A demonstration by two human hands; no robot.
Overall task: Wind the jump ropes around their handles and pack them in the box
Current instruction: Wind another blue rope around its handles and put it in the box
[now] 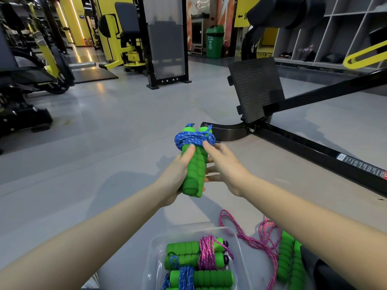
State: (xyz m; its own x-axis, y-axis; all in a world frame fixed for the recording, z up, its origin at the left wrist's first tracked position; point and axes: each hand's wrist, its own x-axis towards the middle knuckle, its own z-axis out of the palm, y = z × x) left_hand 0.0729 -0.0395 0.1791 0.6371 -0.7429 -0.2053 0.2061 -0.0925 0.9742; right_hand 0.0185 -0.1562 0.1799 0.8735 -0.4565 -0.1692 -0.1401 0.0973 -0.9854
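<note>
Grey gym floor (104, 126), weight machines behind; head view now, and the left hand (178, 174) is wrapped round two green handles (193, 170), held upright and together so the blue rope (194, 139) wound near their top can't slip; the right hand (226, 166) reaches in, fingers fairly straight, forefinger tip pressing the coil, likely tucking the end; below, a clear box (155, 248) holds two wound ropes, one pink (205, 254), one blue (188, 277); one loose pink rope (270, 248) lies just beside it; four ropes counted.
</note>
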